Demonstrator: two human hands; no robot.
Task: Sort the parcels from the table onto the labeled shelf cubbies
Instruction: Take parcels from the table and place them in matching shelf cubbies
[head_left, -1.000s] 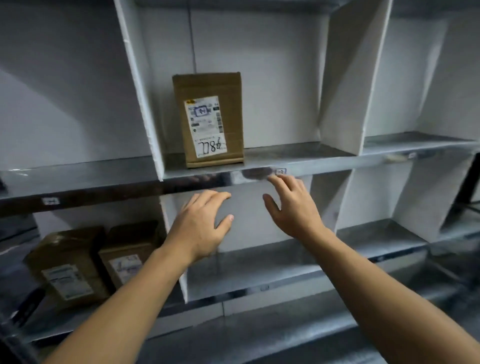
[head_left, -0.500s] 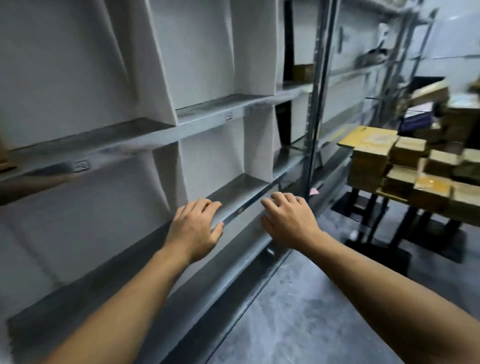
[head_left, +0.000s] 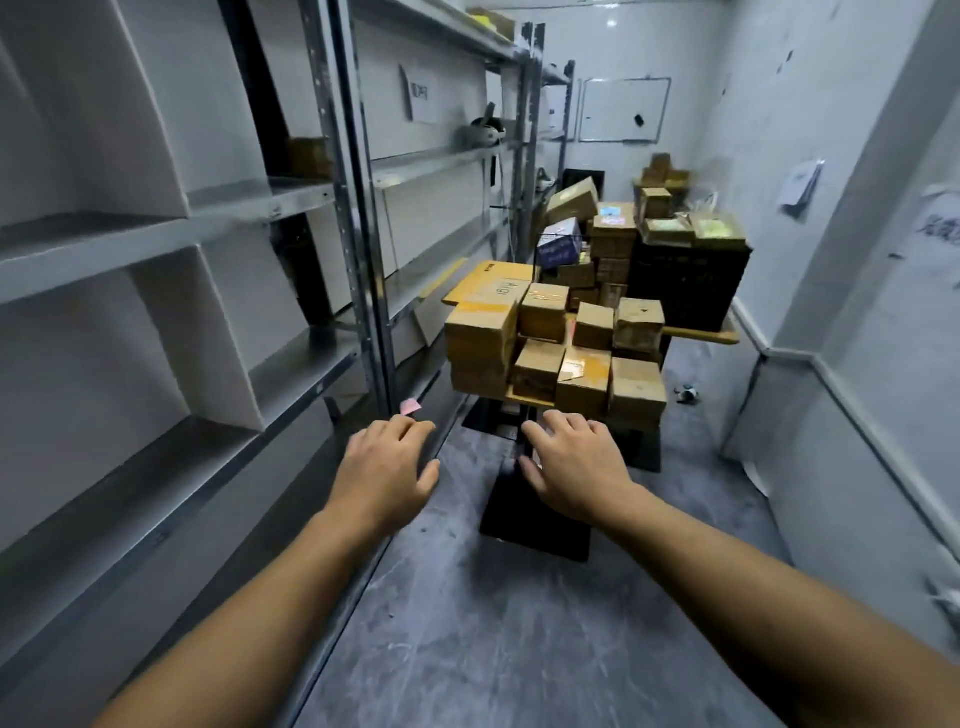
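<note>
Several brown cardboard parcels (head_left: 556, 343) are heaped on a wooden table (head_left: 722, 336) a short way ahead of me. Both arms reach out in front. My left hand (head_left: 387, 470) and my right hand (head_left: 574, 465) hover palm-down over the floor, fingers relaxed and holding nothing, just short of the table's near edge. The grey metal shelf with white cubby dividers (head_left: 197, 332) runs along my left side; the near cubbies in view hold nothing.
More boxes are stacked behind the table on a black crate (head_left: 691, 280). A black table base (head_left: 535, 519) stands on the grey floor under my right hand. A white wall (head_left: 872, 322) closes the right side. A whiteboard (head_left: 623, 109) hangs at the far end.
The view has swung right, away from the cubby with the upright labelled parcel and toward the parcel table. Both hands stay empty and came away from the shelf edge.
</note>
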